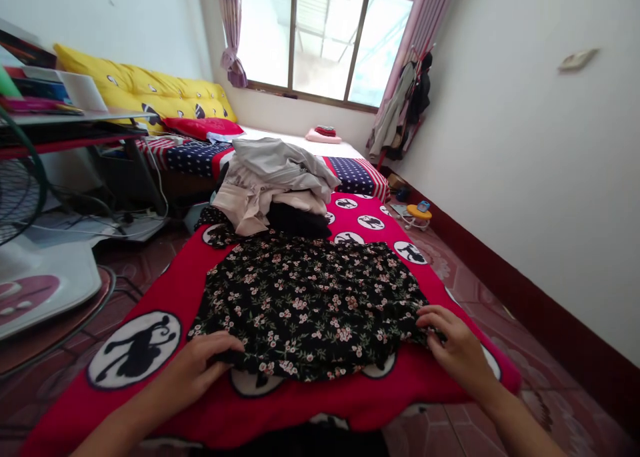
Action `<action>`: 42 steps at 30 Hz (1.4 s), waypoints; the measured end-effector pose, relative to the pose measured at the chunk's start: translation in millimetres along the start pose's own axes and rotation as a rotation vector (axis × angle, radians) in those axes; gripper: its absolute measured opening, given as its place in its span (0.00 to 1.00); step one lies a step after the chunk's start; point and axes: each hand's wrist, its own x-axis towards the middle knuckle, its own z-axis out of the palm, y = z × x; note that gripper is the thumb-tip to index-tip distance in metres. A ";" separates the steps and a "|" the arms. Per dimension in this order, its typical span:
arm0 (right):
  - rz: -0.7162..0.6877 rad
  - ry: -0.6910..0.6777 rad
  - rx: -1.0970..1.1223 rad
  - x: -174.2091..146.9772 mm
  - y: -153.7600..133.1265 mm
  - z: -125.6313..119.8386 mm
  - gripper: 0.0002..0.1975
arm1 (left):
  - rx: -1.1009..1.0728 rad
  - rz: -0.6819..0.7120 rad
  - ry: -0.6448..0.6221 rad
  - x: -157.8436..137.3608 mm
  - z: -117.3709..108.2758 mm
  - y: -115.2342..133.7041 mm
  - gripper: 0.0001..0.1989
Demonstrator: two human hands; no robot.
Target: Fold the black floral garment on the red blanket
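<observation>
A black garment with a pink and white floral print point(310, 297) lies spread on a red blanket point(165, 404) patterned with dark figures in white circles. At the garment's near left edge, my left hand point(203, 360) pinches the cloth between thumb and fingers. My right hand point(453, 344) grips its right edge, fingers curled over the fabric. Just beyond the floral cloth sits a heap of clothes point(280, 170), grey on top, beige and black below. The garment's far left part runs up against this heap.
A bed with a stars-and-stripes cover point(195, 157) stands behind, bearing a red pillow point(205, 128) and a yellow cushion point(150, 87). At right are a clothes rack point(405, 104) and a low orange stool point(419, 212). A cluttered desk point(75, 117) and a fan point(23, 184) are at left.
</observation>
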 end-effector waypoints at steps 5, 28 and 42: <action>0.004 -0.235 0.107 -21.3 -32.5 12.0 0.05 | 0.091 0.055 -0.048 1.5 4.0 15.0 0.14; 0.082 -0.401 1.218 39.6 -192.1 3.0 0.10 | -0.745 -0.062 0.173 52.0 66.2 117.2 0.40; 0.114 -0.187 0.149 -6.4 -7.6 21.1 0.28 | 0.168 -0.170 0.650 17.6 30.6 25.8 0.33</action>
